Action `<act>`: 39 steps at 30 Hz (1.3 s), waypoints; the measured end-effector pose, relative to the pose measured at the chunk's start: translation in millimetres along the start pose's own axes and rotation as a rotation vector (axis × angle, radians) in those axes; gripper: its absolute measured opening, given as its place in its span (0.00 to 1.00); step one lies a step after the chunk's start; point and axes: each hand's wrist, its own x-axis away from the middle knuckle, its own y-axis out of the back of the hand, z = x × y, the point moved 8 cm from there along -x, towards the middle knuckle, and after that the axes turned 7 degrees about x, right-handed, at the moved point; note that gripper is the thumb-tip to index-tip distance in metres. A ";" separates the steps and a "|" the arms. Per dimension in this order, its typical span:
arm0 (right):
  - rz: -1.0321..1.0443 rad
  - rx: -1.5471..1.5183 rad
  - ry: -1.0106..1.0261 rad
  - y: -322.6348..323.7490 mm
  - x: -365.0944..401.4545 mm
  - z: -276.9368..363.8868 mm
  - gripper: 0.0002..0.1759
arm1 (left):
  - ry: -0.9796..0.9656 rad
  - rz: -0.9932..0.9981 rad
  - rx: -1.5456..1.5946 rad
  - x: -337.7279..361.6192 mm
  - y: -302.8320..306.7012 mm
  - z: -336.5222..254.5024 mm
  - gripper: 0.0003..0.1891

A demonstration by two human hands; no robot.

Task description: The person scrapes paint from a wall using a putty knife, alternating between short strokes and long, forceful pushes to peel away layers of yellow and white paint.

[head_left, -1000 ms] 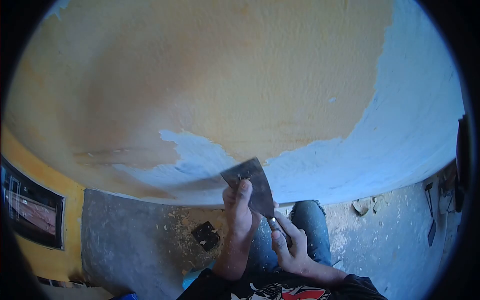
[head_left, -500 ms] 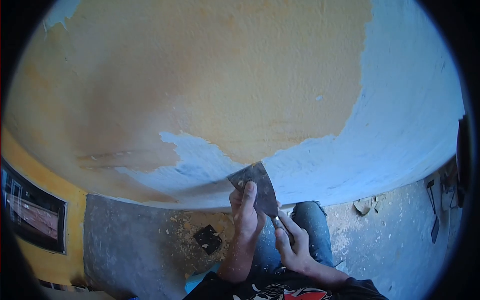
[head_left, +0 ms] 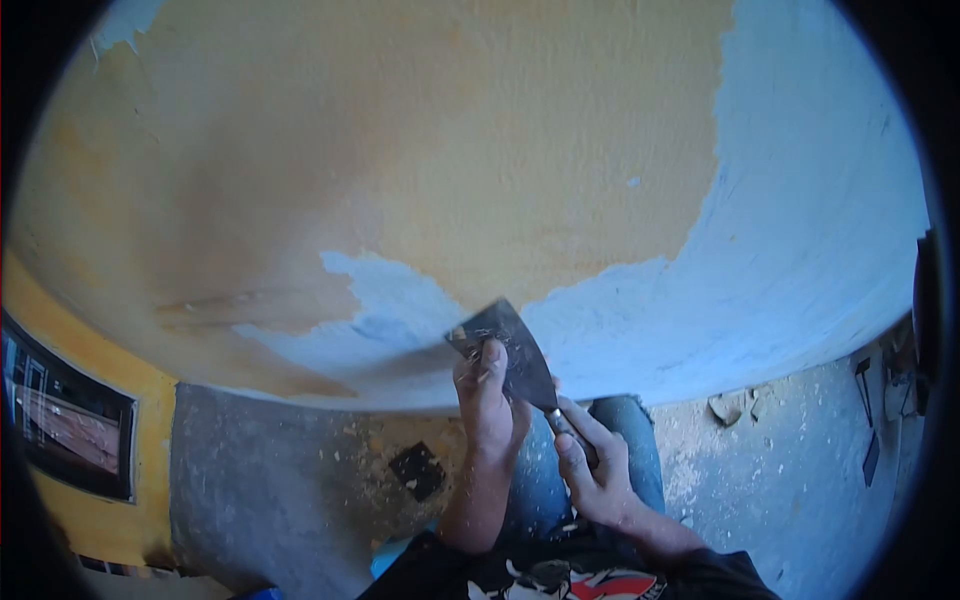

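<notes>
A wide-bladed paint scraper [head_left: 527, 372] is held in both hands against the wall [head_left: 560, 150]. My right hand [head_left: 600, 470] wraps around its handle. My left hand [head_left: 488, 415] grips the blade, thumb lying on the face and fingers behind it. Small paint flakes lie on the blade near the thumb. The blade's upper corner meets the lower border of the yellow paint, where the pale bared surface [head_left: 620, 310] begins. The scraper's far side is hidden.
Paint chips are scattered over the grey floor [head_left: 260, 470]. A dark square piece [head_left: 417, 472] lies left of my knees, and larger flakes [head_left: 725, 410] sit by the wall at right. A dark-framed opening [head_left: 70, 420] is at far left; long dark tools [head_left: 868, 425] stand at right.
The scraper and both hands have shifted slightly up and left along the wall in view. More loose flakes show on the blade. Both grips stay the same.
</notes>
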 end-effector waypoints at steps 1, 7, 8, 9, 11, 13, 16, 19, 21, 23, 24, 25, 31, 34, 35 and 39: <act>0.006 -0.008 -0.007 -2.9 8.6 0.1 0.27 | 0.001 -0.009 -0.008 8.8 5.7 -0.8 0.15; -0.034 0.024 -0.021 -3.8 14.2 -14.0 0.26 | 0.022 0.012 -0.047 5.1 8.2 8.6 0.18; 0.014 0.024 -0.065 -7.2 10.9 -16.0 0.25 | 0.010 0.063 -0.046 5.5 5.1 5.5 0.18; 0.018 0.025 -0.061 -6.1 14.4 -14.5 0.25 | 0.004 0.062 -0.046 8.6 4.1 5.0 0.18; 0.018 0.062 -0.045 -3.4 20.4 -13.1 0.26 | 0.029 -0.009 -0.075 12.2 7.2 8.7 0.18; -0.018 -0.027 -0.041 -3.2 17.5 -13.1 0.27 | 0.054 -0.044 -0.036 9.7 9.3 15.9 0.17; -0.008 -0.072 -0.093 -17.1 19.2 -23.8 0.27 | 0.072 0.040 0.037 7.7 19.2 17.9 0.15; 0.015 0.005 -0.066 -9.3 26.8 -21.1 0.27 | 0.068 0.022 0.051 16.5 16.7 16.5 0.12; -0.026 0.000 -0.037 -12.1 15.9 -20.7 0.26 | 0.074 0.012 0.087 9.2 13.1 19.8 0.14; -0.059 -0.017 -0.058 -12.4 16.0 -22.1 0.26 | -0.004 0.013 -0.019 1.2 16.7 10.6 0.17; -0.027 -0.001 -0.031 -13.4 13.7 -14.9 0.26 | -0.010 -0.030 -0.064 2.4 13.9 1.8 0.19; 0.003 0.019 0.016 -14.4 10.6 -6.6 0.27 | -0.008 -0.036 -0.066 8.0 15.7 0.9 0.19; -0.019 -0.081 -0.080 -10.1 16.6 -11.7 0.27 | -0.013 -0.011 -0.051 3.2 3.1 2.3 0.17; 0.022 -0.011 -0.042 -10.7 18.9 -7.4 0.29 | 0.032 0.018 -0.008 9.5 6.3 6.2 0.16; 0.029 -0.012 -0.039 -8.8 24.5 -6.6 0.29 | 0.052 0.035 -0.016 14.6 3.4 7.1 0.16; -0.006 -0.083 -0.120 -10.1 24.1 -10.3 0.29 | 0.035 0.074 -0.024 6.1 -2.2 7.0 0.15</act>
